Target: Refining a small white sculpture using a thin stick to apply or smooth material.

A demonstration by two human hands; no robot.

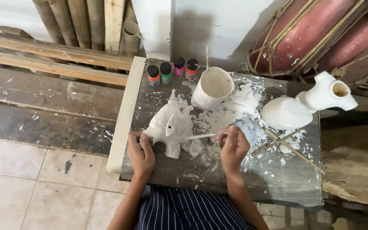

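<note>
A white-coated fish-shaped figure (170, 127) lies on a dark wooden board (235, 179). My left hand (140, 152) grips the figure's near-left edge. My right hand (233, 147) holds a thin paint-covered stick or brush (201, 136) whose tip points left and touches the figure's right side. A paint-smeared white cup (213, 87) with another stick standing in it is just behind the figure.
Several small paint bottles with black caps (172, 70) line the board's far edge. A white egg-shaped piece (286, 112) and a white hollow carved piece (328, 93) sit at the right. Loose sticks (290, 147) lie there too. Red drums (320, 34) stand behind. Bamboo poles (81, 21) lean at the left.
</note>
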